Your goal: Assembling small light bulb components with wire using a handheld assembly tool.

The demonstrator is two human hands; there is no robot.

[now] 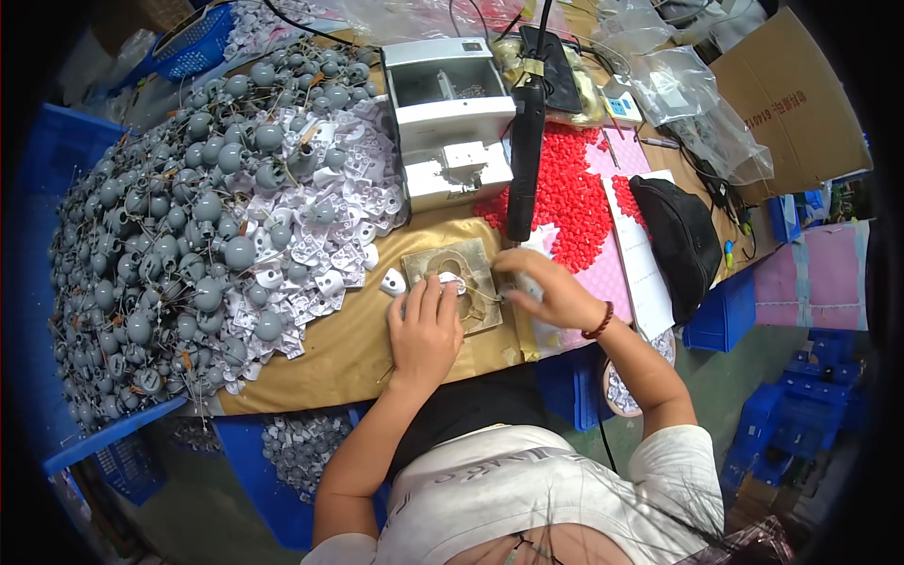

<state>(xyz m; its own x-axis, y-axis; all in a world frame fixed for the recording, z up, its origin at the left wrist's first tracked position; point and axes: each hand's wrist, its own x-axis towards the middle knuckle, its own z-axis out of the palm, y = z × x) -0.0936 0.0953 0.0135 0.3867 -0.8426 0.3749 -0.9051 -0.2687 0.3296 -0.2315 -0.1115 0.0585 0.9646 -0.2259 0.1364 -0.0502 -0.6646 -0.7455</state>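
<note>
One white part in jig; left hand outstretched over it; right hand half-curled, grip unclear. Apparently mid-piece; red bits, grey balls remain heaped.

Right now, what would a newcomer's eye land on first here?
Probably the heap of round gray parts and white pieces on the left. Next, the bright red pieces right of the white machine. Then, in the middle, the left hand on the metal block, the right hand beside it.

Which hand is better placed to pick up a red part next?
Probably the right hand: it is closer to the red parts, while the left hand is over the block.
</note>
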